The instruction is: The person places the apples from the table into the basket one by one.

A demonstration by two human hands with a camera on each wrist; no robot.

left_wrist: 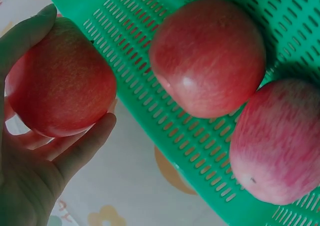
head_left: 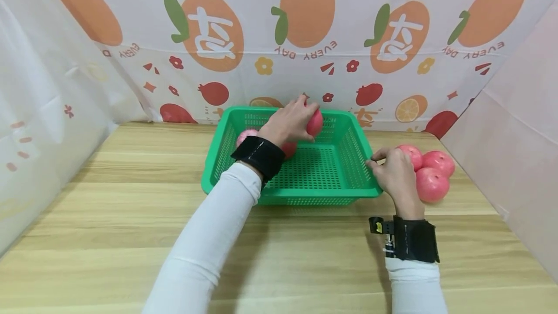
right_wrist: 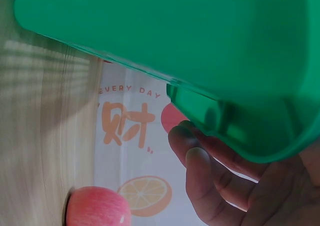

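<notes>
My left hand (head_left: 288, 122) grips a red apple (head_left: 315, 123) above the back part of a green plastic basket (head_left: 320, 192). In the left wrist view, thumb and fingers curl round this apple (left_wrist: 62, 80), close to the basket's rim. Two more apples lie inside on the left: a red one (left_wrist: 207, 58) and a paler, streaked one (left_wrist: 280, 143). At the basket's right side, my right hand (head_left: 395, 173) holds the rim. The right wrist view has its bent fingers (right_wrist: 197, 171) against the green edge, which hides part of the hand.
Three pinkish-red apples, one of them nearest the front (head_left: 432, 184), sit together on the wooden table (head_left: 131, 246) just right of my right hand. A fruit-printed white curtain (head_left: 244, 76) hangs close behind the basket, and pale sheets flank both sides.
</notes>
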